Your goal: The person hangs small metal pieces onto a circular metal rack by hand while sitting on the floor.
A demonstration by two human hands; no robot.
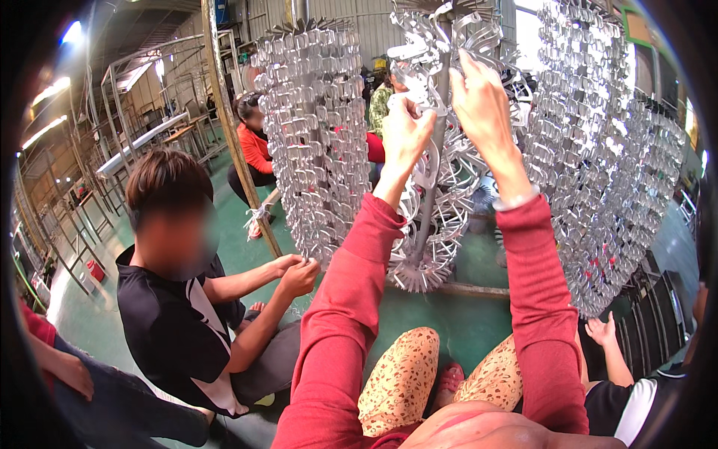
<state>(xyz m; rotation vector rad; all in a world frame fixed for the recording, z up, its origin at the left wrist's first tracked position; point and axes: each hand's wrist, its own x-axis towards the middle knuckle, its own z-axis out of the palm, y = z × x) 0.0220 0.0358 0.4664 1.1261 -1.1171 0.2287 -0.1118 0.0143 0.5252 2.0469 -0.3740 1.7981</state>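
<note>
Your left hand has thumb and fingertips together, apparently clamped on a curled silver strip. Right hand reaches higher, index finger stretched toward 12 o'clock; whether it grips anything, cannot tell. Key relation: a grey rod stands between your hands, at 2 o'clock from the left, 9 to 10 o'clock from the right. Long axis runs roughly 12 to 6, lower end leaning toward 7. Both hands sit close beside it; neither is clearly nearer. Outward: a tall silver column at your 9 o'clock, a second column at 3 to 4. A co-worker in black sits at 8.
</note>
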